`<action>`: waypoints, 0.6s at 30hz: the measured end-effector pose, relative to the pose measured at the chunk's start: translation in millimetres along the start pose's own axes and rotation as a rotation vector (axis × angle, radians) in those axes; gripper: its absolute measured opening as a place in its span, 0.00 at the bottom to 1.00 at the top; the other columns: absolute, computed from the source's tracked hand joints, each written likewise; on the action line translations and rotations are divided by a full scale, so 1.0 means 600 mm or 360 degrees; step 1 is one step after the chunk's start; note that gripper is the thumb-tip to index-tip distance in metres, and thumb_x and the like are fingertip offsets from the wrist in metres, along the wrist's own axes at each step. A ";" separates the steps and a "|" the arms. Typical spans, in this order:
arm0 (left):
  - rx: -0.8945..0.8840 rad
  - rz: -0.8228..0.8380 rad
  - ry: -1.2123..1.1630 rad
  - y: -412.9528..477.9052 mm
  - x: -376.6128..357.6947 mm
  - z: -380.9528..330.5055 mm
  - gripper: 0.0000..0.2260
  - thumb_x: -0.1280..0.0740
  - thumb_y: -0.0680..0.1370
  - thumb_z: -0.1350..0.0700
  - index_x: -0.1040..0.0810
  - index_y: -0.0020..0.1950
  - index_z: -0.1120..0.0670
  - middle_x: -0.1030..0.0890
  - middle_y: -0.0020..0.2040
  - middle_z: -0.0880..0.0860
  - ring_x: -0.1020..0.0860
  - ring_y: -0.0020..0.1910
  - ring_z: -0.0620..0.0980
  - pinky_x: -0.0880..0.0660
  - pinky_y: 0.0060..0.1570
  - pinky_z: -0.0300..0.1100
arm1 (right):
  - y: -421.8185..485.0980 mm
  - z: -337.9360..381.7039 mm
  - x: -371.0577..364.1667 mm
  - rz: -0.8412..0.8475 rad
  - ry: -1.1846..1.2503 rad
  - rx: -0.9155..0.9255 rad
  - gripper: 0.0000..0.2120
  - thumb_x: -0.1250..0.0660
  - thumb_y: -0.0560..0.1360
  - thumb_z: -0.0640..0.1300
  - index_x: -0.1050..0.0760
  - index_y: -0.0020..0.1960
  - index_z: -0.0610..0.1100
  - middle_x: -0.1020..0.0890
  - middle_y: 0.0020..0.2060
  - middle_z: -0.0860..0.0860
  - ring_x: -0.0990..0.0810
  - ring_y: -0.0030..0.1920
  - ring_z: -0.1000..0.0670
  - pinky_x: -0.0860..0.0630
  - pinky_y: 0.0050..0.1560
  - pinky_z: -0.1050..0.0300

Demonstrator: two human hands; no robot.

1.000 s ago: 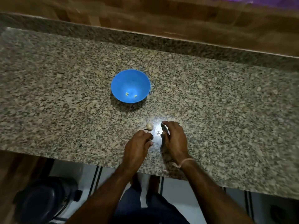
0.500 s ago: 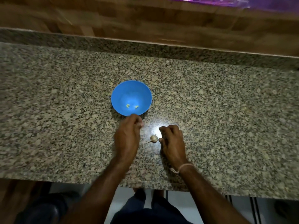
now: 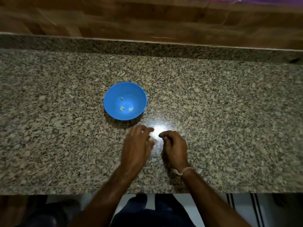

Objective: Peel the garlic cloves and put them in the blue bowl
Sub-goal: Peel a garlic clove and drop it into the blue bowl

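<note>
My left hand [image 3: 136,145], blurred, is over the worktop [image 3: 229,120] just near the blue bowl [image 3: 113,95], its fingers loosely stretched toward a bright glare [image 3: 158,128]. My right hand [image 3: 175,145] is just beside it, fingers curled. I cannot tell whether they pinch anything. Three small garlic pieces [image 3: 122,108] lie inside the bowl.

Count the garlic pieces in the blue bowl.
3. One piece lies at the far side of the blue bowl; two sit side by side nearer the hands. More may hide in the glare between them.
</note>
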State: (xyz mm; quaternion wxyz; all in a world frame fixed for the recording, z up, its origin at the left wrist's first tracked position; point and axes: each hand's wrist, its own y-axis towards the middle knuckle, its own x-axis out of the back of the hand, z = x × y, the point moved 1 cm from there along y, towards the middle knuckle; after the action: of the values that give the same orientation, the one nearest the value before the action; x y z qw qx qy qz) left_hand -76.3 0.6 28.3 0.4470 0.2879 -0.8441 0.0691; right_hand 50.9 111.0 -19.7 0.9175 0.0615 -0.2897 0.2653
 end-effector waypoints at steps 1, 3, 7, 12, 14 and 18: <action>0.0034 0.0096 -0.0021 -0.012 -0.022 0.001 0.15 0.29 0.79 0.53 0.21 0.66 0.50 0.24 0.60 0.50 0.26 0.58 0.54 0.24 0.50 0.50 | 0.001 0.001 0.001 0.0017 0.0036 0.0003 0.13 0.35 0.81 0.34 0.16 0.54 0.50 0.16 0.50 0.55 0.17 0.51 0.55 0.20 0.54 0.50; 0.0119 0.0120 -0.0013 -0.021 -0.054 0.007 0.13 0.28 0.79 0.58 0.19 0.64 0.51 0.24 0.59 0.52 0.25 0.56 0.55 0.24 0.49 0.44 | 0.006 -0.005 0.007 0.0079 0.0130 0.0009 0.11 0.33 0.81 0.38 0.16 0.56 0.50 0.16 0.52 0.56 0.17 0.53 0.55 0.19 0.56 0.48; 0.0559 -0.0043 -0.0547 -0.024 -0.069 0.006 0.09 0.29 0.80 0.62 0.15 0.57 0.51 0.19 0.53 0.49 0.21 0.51 0.49 0.23 0.50 0.33 | 0.010 -0.015 0.031 0.0311 0.0435 -0.0210 0.09 0.30 0.80 0.41 0.15 0.58 0.48 0.13 0.51 0.55 0.14 0.55 0.54 0.18 0.59 0.44; 0.1461 0.0052 -0.2373 -0.018 -0.064 -0.044 0.14 0.31 0.77 0.59 0.16 0.62 0.54 0.16 0.61 0.59 0.19 0.59 0.54 0.21 0.61 0.46 | 0.004 0.023 0.067 0.0538 0.0838 -0.0194 0.11 0.26 0.78 0.37 0.15 0.60 0.44 0.12 0.52 0.49 0.13 0.54 0.45 0.17 0.60 0.43; 0.1472 -0.0029 -0.2622 -0.019 -0.064 -0.065 0.18 0.32 0.75 0.61 0.19 0.65 0.57 0.18 0.65 0.62 0.19 0.62 0.55 0.22 0.64 0.45 | 0.004 0.036 0.082 0.0545 0.0859 -0.0174 0.12 0.25 0.77 0.36 0.15 0.60 0.43 0.12 0.53 0.51 0.14 0.53 0.47 0.17 0.58 0.47; 0.1424 -0.0116 -0.2623 -0.023 -0.062 -0.096 0.18 0.33 0.76 0.60 0.20 0.66 0.57 0.18 0.65 0.62 0.18 0.62 0.53 0.22 0.63 0.42 | -0.001 0.049 0.110 0.0532 0.0836 -0.0085 0.12 0.23 0.76 0.37 0.14 0.59 0.44 0.13 0.52 0.52 0.15 0.53 0.51 0.16 0.56 0.50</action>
State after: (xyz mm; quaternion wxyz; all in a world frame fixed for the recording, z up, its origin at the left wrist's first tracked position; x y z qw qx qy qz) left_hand -11.3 26.4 31.0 -0.4422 0.4175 -0.7800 0.1473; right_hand 81.9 132.6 41.7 0.9060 -0.0819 -0.0556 0.4116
